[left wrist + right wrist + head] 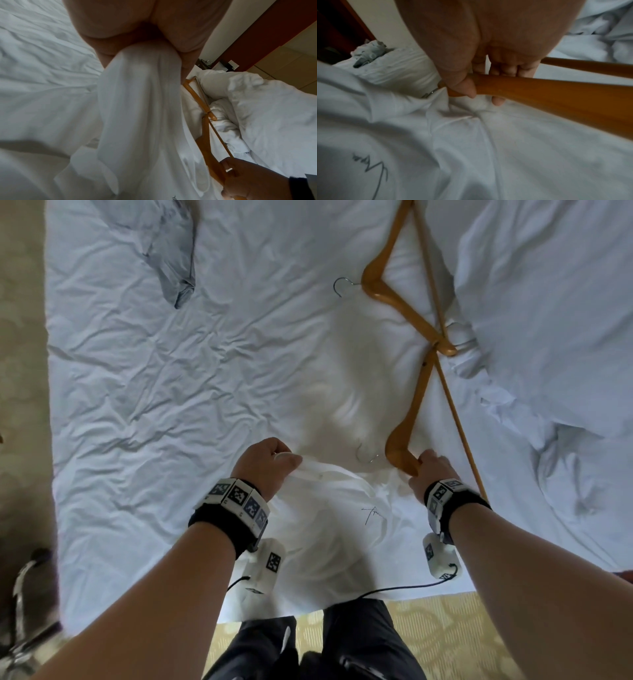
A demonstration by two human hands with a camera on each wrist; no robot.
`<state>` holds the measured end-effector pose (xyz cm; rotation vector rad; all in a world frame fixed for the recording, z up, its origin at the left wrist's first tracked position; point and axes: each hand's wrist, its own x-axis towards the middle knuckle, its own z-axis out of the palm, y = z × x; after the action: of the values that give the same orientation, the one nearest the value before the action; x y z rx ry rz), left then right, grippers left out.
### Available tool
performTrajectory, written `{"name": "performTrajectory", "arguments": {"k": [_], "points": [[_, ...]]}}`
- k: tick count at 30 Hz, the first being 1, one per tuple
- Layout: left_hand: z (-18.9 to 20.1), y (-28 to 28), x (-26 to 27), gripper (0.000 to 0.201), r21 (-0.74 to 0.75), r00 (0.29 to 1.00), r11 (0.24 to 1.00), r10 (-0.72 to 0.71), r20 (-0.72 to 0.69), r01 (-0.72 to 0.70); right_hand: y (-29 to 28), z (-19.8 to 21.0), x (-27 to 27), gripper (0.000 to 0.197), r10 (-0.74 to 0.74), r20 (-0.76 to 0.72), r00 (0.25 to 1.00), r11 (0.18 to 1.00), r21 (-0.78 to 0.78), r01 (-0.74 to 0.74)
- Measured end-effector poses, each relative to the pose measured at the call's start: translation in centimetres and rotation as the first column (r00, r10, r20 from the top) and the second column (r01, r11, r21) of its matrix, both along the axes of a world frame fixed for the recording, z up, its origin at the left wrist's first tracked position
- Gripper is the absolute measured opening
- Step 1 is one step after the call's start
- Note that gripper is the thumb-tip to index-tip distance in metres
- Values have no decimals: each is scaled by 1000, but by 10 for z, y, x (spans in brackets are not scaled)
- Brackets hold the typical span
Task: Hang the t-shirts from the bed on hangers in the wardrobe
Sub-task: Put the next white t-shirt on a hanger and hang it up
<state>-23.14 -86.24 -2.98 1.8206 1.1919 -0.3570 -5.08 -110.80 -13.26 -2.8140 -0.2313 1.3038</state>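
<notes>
A white t-shirt point(329, 508) with a small dark scribble print lies at the near edge of the bed. My left hand point(270, 463) grips a bunch of its fabric point(142, 108) and lifts it. My right hand point(431, 470) grips the near arm of a wooden hanger point(407, 419), thumb and fingers curled round the wood point(539, 89), right at the shirt's edge. Its metal hook point(366, 455) lies on the cloth. A second wooden hanger point(394, 289) lies further up the bed, its end crossing the first one.
A grey t-shirt point(171, 248) lies crumpled at the far left of the bed sheet point(154, 371). A bunched white duvet point(548, 337) fills the right side. Patterned carpet point(445, 638) and my dark trousers are below the bed edge.
</notes>
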Motion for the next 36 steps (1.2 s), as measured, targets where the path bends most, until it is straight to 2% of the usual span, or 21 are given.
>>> {"name": "performTrajectory", "arguments": {"k": [4, 10, 16, 19, 22, 24, 27, 28, 31, 32, 33, 35, 36], "points": [[20, 7, 0, 18, 18, 996, 998, -69, 51, 68, -1, 30, -3, 40, -41, 14, 999, 999, 5, 41], [73, 24, -5, 14, 52, 958, 968, -251, 136, 246, -3, 103, -23, 40, -228, 125, 966, 970, 116, 214], [148, 43, -19, 23, 82, 867, 891, -454, 208, 447, 5, 204, -64, 29, -473, 206, 857, 830, 430, 355], [192, 54, -26, 29, 126, 811, 852, -522, 264, 508, 15, 256, -85, 25, -612, 172, 772, 683, 607, 407], [238, 65, -33, 36, 138, 763, 843, -531, 368, 520, 29, 309, -104, 18, -737, 36, 675, 437, 787, 436], [271, 71, -38, 34, 152, 742, 848, -521, 422, 508, 42, 345, -113, 11, -760, -67, 647, 275, 869, 412], [317, 79, -43, 32, 207, 685, 835, -540, 489, 510, 67, 402, -118, 15, -745, -150, 650, 73, 950, 303], [332, 83, -43, 31, 232, 670, 828, -552, 497, 510, 75, 421, -116, 15, -731, -188, 656, -11, 964, 264], [380, 93, -43, 25, 300, 654, 824, -565, 504, 481, 96, 475, -103, 17, -603, -431, 672, -389, 894, 224], [396, 96, -43, 24, 331, 651, 821, -571, 501, 465, 101, 489, -96, 24, -574, -464, 675, -430, 872, 234], [411, 100, -42, 24, 361, 652, 818, -575, 494, 447, 106, 500, -90, 34, -568, -457, 685, -400, 880, 256], [434, 106, -39, 25, 414, 662, 812, -579, 476, 412, 113, 510, -82, 50, -540, -414, 733, -291, 909, 299], [442, 111, -37, 29, 441, 665, 807, -580, 471, 392, 116, 512, -79, 52, -492, -439, 752, -304, 896, 324]]}}
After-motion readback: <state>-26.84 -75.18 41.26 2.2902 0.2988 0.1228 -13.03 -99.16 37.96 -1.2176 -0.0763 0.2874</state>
